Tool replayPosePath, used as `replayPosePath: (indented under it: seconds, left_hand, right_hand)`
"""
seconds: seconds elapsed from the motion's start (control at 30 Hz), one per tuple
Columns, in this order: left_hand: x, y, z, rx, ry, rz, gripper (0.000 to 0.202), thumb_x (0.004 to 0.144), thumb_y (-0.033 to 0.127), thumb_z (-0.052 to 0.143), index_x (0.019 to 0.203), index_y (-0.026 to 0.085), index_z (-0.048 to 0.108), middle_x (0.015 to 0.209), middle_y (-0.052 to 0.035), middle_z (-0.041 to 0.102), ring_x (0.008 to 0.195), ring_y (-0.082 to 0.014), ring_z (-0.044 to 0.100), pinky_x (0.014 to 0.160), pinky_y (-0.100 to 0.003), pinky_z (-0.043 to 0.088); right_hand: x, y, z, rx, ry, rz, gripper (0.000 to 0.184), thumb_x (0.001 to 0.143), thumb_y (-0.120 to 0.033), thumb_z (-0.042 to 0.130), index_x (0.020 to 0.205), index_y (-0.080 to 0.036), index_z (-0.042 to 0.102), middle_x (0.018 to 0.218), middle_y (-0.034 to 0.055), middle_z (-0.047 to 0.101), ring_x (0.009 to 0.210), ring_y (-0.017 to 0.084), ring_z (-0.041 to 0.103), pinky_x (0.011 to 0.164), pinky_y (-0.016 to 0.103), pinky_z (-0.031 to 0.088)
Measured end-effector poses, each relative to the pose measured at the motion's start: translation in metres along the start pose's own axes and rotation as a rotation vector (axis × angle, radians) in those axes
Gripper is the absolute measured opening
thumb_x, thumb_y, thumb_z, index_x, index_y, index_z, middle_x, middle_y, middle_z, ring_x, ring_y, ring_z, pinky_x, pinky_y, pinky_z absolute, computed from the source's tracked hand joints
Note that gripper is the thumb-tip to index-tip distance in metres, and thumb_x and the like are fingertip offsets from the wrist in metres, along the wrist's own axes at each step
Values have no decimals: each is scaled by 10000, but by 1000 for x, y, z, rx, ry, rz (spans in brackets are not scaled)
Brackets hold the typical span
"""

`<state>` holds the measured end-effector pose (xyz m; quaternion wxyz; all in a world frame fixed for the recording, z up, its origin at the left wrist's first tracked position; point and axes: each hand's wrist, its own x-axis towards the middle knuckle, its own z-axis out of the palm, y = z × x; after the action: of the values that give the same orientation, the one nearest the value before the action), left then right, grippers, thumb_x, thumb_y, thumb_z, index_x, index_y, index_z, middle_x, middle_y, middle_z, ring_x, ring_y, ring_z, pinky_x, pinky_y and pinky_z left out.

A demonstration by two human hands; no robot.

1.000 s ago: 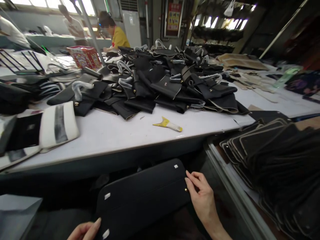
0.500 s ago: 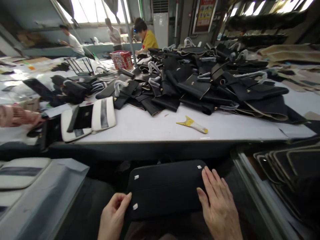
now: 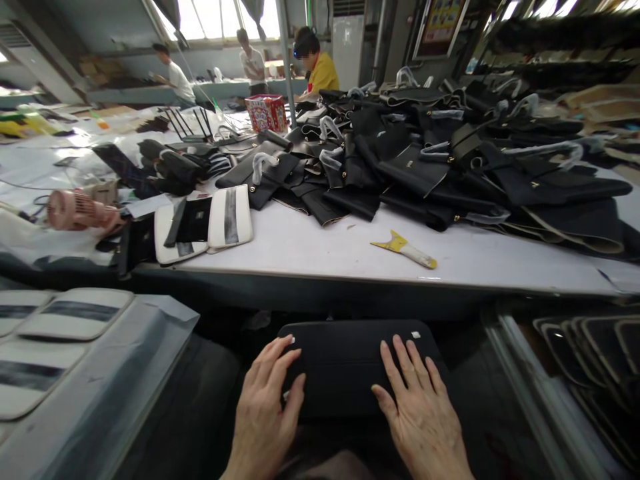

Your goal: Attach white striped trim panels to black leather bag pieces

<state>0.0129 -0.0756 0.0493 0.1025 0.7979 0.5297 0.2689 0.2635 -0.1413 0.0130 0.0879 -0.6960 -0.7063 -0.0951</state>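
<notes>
A flat black panel with rounded corners lies in front of me, below the table edge. Small white tabs show near its corners, some partly covered by my fingers. My left hand rests on the panel's left end, fingers stretched and apart. On the right half, my right hand lies flat with its fingers spread and the thumb out to the side. Neither hand grips anything. What supports the panel from below is mostly hidden.
A yellow-and-white scraper-like tool lies on the white table. Black bag pieces are heaped behind it. White panels with dark stripes sit at left, beside a pink fan. Black panels stand at right. Several people work farther back.
My left hand has gone from pinching the panel's left edge to lying spread on top. My right hand has slid inward from the right edge. The view has turned slightly left.
</notes>
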Motion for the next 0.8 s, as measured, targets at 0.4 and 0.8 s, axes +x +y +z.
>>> replayPosePath:
  seconds: [0.4, 0.8]
  left_hand:
    - [37, 32, 44, 304, -341, 254, 517, 996, 421, 357, 1493, 284, 322, 1581, -42, 276, 1463, -288, 220, 1154, -615, 219]
    - [38, -1, 24, 412, -283, 223, 686, 925, 496, 504, 1523, 317, 221, 1587, -52, 257, 1439, -332, 264, 1113, -671, 211]
  right_hand:
    - [40, -8, 5, 59, -95, -102, 606, 974, -491, 403, 1518, -249, 291, 1586, 56, 216, 1455, 321, 190, 1126, 574, 218]
    - [42, 86, 37, 104, 65, -118, 663, 934, -622, 299, 1536, -375, 172, 1540, 30, 355, 1412, 395, 276, 1060, 694, 231]
